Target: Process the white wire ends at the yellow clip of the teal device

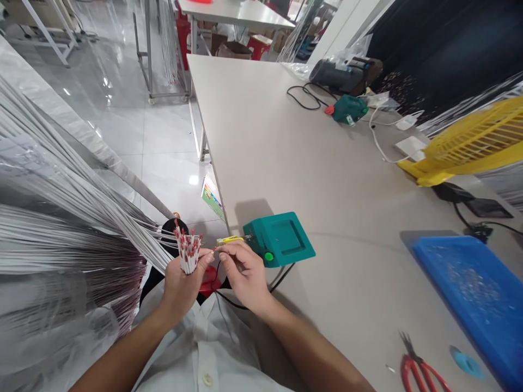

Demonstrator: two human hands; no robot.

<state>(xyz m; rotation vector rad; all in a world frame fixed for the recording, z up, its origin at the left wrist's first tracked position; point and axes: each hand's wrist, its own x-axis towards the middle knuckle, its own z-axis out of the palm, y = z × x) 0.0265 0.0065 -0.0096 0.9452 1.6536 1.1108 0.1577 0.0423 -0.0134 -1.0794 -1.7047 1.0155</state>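
L hand point(182, 286) is closed around a bundle of white wires point(188, 253), red tips up, at the table point(327, 163) edge. R hand point(245, 275) is just beside it, fingers pinched narrow; what they hold is too small to tell. In front of R hand: yellow piece point(230, 239) on a teal box point(281, 238) w/ green button point(268, 256). Far right: blue tray point(478, 294), red scissors point(420, 367).

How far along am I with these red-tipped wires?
Done, seemingly: the bundle of red-tipped white wires in your left hand. In hand: your right hand pinches a single wire beside the small teal plastic box. Left, likely: the big sheaf of white wires at your left.
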